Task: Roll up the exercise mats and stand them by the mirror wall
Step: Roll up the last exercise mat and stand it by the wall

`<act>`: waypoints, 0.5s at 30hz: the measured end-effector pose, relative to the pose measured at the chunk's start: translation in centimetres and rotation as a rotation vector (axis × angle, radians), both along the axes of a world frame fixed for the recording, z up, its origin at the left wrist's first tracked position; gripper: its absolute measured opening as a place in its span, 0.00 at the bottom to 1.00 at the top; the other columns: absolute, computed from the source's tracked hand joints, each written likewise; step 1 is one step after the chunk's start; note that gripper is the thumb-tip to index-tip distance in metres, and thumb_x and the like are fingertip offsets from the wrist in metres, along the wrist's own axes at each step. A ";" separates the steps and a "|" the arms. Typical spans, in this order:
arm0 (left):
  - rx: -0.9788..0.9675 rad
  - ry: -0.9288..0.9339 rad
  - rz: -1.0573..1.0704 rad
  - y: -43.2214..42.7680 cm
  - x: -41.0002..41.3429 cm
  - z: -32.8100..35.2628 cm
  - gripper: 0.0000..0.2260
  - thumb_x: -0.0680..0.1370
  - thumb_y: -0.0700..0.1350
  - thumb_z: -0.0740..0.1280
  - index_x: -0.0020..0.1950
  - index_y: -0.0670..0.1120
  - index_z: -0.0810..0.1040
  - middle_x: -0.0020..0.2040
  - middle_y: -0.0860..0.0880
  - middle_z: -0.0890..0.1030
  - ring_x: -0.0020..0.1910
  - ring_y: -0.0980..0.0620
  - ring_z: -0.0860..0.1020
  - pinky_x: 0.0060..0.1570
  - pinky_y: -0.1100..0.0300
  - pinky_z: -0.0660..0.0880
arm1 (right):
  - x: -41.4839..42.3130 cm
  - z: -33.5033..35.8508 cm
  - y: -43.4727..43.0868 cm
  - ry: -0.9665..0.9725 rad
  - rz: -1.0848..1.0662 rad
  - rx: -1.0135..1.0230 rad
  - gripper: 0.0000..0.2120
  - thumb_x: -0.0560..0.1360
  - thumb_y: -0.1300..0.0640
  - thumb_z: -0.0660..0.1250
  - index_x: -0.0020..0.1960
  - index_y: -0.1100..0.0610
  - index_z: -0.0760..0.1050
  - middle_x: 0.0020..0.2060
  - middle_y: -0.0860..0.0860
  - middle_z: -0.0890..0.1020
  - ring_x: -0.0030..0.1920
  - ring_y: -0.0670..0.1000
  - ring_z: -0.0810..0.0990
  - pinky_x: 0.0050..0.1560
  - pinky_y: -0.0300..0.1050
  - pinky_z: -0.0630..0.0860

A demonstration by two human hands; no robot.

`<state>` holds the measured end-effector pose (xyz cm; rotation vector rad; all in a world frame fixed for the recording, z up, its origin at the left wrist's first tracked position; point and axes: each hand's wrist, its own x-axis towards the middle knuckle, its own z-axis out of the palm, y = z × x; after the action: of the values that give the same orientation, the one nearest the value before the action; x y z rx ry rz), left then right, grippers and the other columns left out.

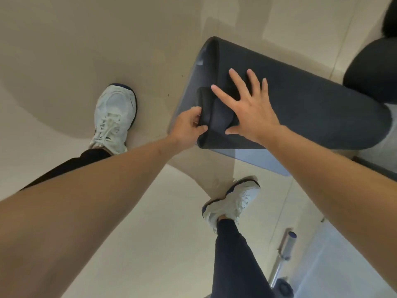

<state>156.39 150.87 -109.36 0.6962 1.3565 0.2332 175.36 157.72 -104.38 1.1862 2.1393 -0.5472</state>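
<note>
A dark grey exercise mat (311,108) lies on the beige floor at the upper right, partly rolled, with a loose flat part (257,160) showing below the roll. My left hand (189,125) pinches the inner rolled end (206,108) at the mat's left edge. Fingers spread, my right hand (249,106) presses flat on top of the roll. Both bare forearms reach in from the bottom corners.
My two white sneakers (113,117) (234,201) stand on the tiled floor left of and below the mat. A dark rounded shape (373,69) sits at the mat's far right end. A metal fitting (283,254) and a pale panel lie at the bottom right.
</note>
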 end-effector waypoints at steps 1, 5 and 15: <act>0.014 0.004 -0.024 -0.4 -0.1 -0.2 0.16 0.76 0.36 0.69 0.64 0.40 0.78 0.57 0.42 0.84 0.59 0.44 0.83 0.61 0.42 0.79 | -0.2 -0.1 1.0 -0.017 0.071 -0.025 0.61 0.62 0.37 0.82 0.83 0.40 0.47 0.83 0.58 0.45 0.80 0.72 0.46 0.73 0.79 0.52; 0.041 0.069 -0.092 -0.9 -0.1 -1.4 0.13 0.73 0.47 0.68 0.58 0.54 0.79 0.53 0.52 0.85 0.55 0.47 0.84 0.56 0.41 0.81 | -1.8 -0.1 3.5 -0.035 0.130 -0.119 0.52 0.60 0.39 0.83 0.77 0.45 0.60 0.82 0.57 0.43 0.79 0.73 0.44 0.72 0.80 0.55; 0.744 0.364 -0.270 7.6 -1.1 0.6 0.05 0.73 0.36 0.65 0.44 0.40 0.80 0.38 0.41 0.81 0.36 0.44 0.76 0.36 0.56 0.63 | -1.3 2.9 8.1 0.089 -0.135 -0.096 0.57 0.61 0.42 0.84 0.80 0.40 0.52 0.82 0.56 0.50 0.80 0.66 0.53 0.74 0.70 0.63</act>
<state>155.33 158.47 -108.81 1.5937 1.4965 0.4153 174.01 165.80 -101.51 1.2802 2.0907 -0.7668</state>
